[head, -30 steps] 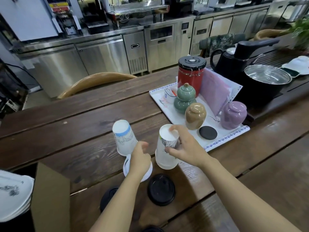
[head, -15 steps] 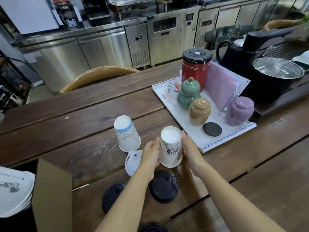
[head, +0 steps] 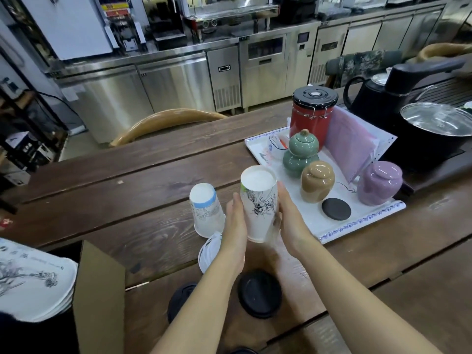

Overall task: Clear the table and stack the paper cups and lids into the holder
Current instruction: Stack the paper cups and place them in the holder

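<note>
An upside-down white paper cup with a black ink drawing is held just above the wooden table, pressed between my left hand and my right hand. A second upside-down cup with a blue band stands on the table to its left. A white lid lies partly under my left wrist. Two black lids rest near the front edge. A stack of white printed cups lies sideways at the lower left beside a cardboard flap.
A white tray to the right carries a red canister, green, tan and purple jars and a black coaster. A black kettle and a lidded pot stand at the far right. A chair back sits behind the table.
My left hand left the white lid and joined my right hand on the drawn cup. Both hands have lifted that cup off the table.
</note>
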`<state>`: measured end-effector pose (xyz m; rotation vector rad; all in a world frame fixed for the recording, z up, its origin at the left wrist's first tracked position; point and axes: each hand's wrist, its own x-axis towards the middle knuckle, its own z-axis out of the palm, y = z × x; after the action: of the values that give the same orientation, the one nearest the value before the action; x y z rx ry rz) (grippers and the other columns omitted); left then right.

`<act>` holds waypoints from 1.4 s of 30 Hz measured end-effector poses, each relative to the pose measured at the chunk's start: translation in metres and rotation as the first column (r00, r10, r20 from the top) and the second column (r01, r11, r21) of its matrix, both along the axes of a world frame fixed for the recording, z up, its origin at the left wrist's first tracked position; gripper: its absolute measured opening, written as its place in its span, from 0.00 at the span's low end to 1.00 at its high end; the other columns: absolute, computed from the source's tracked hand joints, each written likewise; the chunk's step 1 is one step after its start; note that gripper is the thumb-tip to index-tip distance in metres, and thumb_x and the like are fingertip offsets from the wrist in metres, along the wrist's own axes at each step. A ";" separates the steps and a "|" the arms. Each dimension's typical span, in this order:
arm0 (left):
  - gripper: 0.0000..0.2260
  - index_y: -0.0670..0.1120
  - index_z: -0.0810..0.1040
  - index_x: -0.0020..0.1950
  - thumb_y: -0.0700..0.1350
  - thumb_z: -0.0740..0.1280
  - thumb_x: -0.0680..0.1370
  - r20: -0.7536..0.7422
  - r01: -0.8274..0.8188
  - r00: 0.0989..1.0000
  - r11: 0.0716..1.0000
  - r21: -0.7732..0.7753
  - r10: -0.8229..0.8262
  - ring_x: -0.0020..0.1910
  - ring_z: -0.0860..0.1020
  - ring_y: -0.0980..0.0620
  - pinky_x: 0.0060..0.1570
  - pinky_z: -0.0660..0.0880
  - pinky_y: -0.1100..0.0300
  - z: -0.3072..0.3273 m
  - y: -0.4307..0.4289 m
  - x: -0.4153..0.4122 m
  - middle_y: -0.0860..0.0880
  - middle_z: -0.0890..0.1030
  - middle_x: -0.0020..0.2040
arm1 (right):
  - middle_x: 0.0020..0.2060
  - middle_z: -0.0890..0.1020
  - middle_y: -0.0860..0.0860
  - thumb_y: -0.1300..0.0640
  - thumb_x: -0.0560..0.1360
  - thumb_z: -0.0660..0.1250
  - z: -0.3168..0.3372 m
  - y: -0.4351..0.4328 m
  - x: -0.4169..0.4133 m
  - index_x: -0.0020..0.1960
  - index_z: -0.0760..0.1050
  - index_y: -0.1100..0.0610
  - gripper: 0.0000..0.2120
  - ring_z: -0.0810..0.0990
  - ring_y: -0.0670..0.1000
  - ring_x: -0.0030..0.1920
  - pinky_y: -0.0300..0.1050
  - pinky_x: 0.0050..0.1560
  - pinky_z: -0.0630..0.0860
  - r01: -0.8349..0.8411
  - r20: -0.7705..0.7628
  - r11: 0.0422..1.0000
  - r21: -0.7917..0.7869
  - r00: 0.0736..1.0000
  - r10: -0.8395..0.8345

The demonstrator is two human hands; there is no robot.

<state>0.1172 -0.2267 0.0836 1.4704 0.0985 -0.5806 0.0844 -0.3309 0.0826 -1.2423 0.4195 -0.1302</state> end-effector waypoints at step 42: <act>0.32 0.53 0.73 0.66 0.72 0.52 0.72 -0.193 -0.042 0.979 0.995 0.090 0.059 0.64 0.74 0.50 0.66 0.67 0.50 -0.032 0.097 0.104 0.52 0.77 0.64 | 0.33 0.84 0.38 0.47 0.82 0.43 -0.031 0.080 0.101 0.47 0.76 0.47 0.22 0.81 0.32 0.33 0.24 0.32 0.72 -0.328 -0.255 0.937 -0.122 0.923 0.290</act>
<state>0.2210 -0.1294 0.0519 1.4864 0.3176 -0.6855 0.1855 -0.2507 0.0516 -1.4772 0.4146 0.2609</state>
